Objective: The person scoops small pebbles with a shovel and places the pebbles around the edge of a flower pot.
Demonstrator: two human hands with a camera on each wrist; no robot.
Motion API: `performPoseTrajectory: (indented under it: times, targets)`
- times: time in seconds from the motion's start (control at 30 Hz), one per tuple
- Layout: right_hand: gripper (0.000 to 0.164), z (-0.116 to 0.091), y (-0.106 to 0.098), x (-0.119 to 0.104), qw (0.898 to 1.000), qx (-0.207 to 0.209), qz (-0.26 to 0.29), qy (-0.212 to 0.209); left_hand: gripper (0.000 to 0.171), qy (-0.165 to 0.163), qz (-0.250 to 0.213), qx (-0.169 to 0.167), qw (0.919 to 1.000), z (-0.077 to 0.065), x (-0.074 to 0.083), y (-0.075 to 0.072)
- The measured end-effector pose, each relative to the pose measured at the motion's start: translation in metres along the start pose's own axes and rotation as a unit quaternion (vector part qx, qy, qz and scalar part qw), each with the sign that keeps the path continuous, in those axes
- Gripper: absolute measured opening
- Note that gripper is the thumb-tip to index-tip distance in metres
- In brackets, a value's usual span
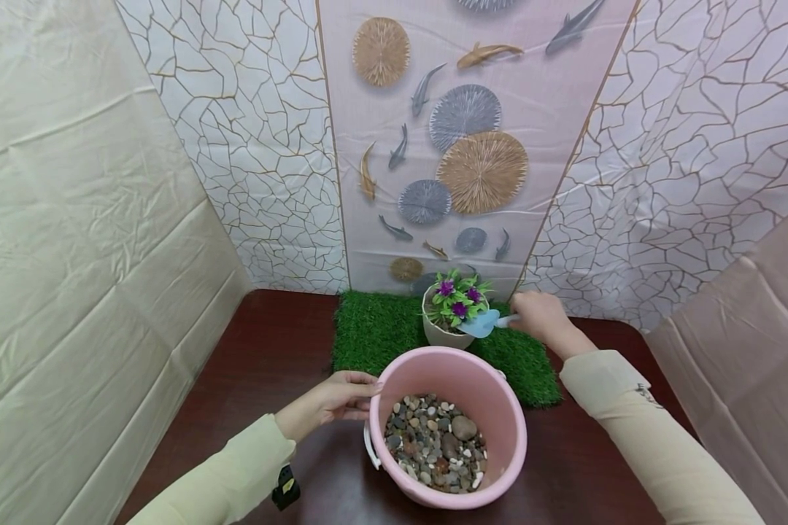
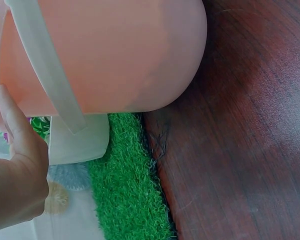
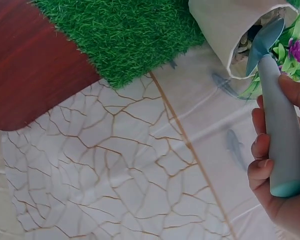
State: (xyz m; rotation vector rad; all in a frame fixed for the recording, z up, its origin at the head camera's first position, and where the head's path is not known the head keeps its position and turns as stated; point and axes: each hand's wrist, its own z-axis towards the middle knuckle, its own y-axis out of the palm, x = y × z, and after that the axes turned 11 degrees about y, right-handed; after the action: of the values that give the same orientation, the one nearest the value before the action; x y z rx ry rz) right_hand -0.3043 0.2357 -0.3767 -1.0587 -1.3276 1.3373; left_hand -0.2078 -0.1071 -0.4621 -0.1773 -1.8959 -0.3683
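Observation:
A pink bucket [image 1: 492, 408] with several pebbles [image 1: 433, 441] inside stands on the dark wooden table. My left hand [image 1: 338, 399] grips its left rim; the left wrist view shows the bucket wall [image 2: 115, 55] and its white handle [image 2: 50, 70] close up. Behind the bucket, a white pot [image 1: 441, 334] with a green plant and purple flowers [image 1: 458, 297] sits on a green grass mat [image 1: 374, 332]. My right hand [image 1: 541, 315] holds a light blue scoop [image 1: 482, 323], its blade at the pot's rim. In the right wrist view the scoop [image 3: 277, 100] tips into the pot [image 3: 230, 30].
The table [image 1: 269, 364] is walled in by cloth backdrops: cream on the left, a cracked pattern and a fish print behind, pinkish on the right. A small black device [image 1: 285, 488] hangs at my left sleeve.

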Motion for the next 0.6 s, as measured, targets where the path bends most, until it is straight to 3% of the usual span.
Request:
performPoseTrajectory:
  times: [0.1,0.6]
  targets:
    - [0.030,-0.001,-0.001,-0.006,1.000,0.018,-0.017,-0.007,0.013,-0.002,0.000,0.001,1.0000,0.000,0.000,0.000]
    - [0.024,-0.007,-0.005,-0.013,0.993,0.080,-0.071,-0.039,0.016,-0.004,0.005,-0.002,1.0000,0.000,0.000,-0.001]
